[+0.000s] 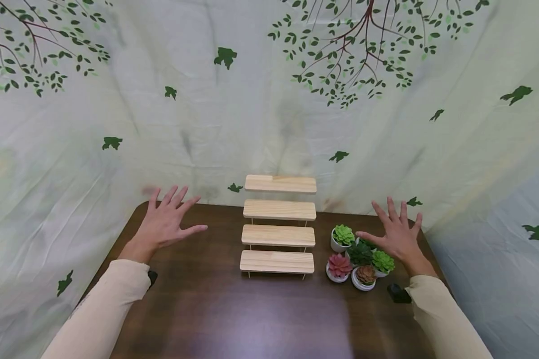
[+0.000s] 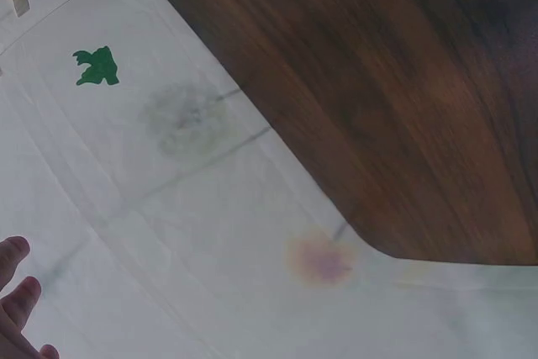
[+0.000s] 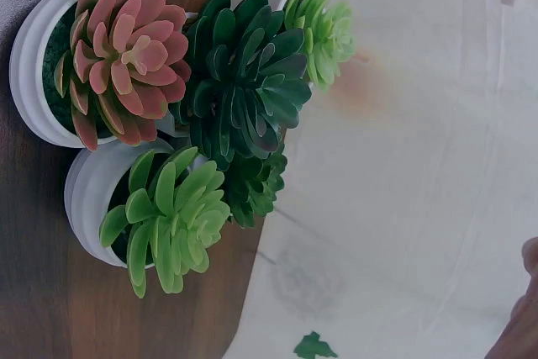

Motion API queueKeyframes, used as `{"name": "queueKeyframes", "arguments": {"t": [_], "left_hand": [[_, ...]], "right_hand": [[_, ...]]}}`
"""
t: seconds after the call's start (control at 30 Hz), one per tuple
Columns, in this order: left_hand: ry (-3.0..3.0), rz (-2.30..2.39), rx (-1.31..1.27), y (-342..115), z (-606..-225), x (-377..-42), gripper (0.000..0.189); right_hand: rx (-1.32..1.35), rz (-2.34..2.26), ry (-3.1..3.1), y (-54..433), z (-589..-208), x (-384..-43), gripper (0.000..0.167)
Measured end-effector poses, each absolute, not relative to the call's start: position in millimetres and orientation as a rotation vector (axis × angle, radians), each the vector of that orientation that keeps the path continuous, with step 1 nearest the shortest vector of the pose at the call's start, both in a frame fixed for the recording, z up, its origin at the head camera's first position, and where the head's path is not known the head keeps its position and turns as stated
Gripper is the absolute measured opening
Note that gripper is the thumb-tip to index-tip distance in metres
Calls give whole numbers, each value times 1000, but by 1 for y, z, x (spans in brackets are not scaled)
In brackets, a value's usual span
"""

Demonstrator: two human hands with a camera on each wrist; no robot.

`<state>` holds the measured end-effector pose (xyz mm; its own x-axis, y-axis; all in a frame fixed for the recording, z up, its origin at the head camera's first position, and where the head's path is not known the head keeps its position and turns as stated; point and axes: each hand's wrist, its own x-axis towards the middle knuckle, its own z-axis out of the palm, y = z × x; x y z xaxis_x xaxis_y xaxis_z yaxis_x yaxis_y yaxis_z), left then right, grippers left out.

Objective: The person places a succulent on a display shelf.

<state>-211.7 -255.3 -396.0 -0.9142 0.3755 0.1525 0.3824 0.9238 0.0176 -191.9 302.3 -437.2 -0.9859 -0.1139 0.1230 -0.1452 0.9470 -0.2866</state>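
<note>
My left hand (image 1: pixel 163 222) is spread above the table's far left corner, holding nothing; a few of its fingertips (image 2: pixel 21 300) show in the left wrist view. The right hand (image 1: pixel 397 237), fingers also spread, hovers just right of a cluster of small potted succulents. Among them are a light green succulent (image 1: pixel 343 235), a pink-red succulent (image 1: pixel 339 265), a brownish-orange succulent (image 1: pixel 366 275) and a dark green succulent (image 1: pixel 360 253). Up close, the right wrist view shows another light green succulent (image 3: pixel 172 216) in a white pot. Between the hands stands a stepped wooden rack (image 1: pixel 278 235) with bare tiers.
A dark brown wooden table (image 1: pixel 233 314) lies under everything. Behind and beside it hangs a pale cloth (image 1: pixel 260 124) printed with branches and green leaves. Black devices, one of them a black box (image 1: pixel 399 293), sit at the wrists below the cream sleeves.
</note>
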Motion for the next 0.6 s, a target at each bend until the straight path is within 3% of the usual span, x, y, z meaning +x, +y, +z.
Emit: {"name": "queueKeyframes", "arguments": {"t": [0.6], "left_hand": [[-2884,-109,-589,-256,-401,-206,81]], "right_hand": [[131,548,-2973,311,-438,-185,99]]}}
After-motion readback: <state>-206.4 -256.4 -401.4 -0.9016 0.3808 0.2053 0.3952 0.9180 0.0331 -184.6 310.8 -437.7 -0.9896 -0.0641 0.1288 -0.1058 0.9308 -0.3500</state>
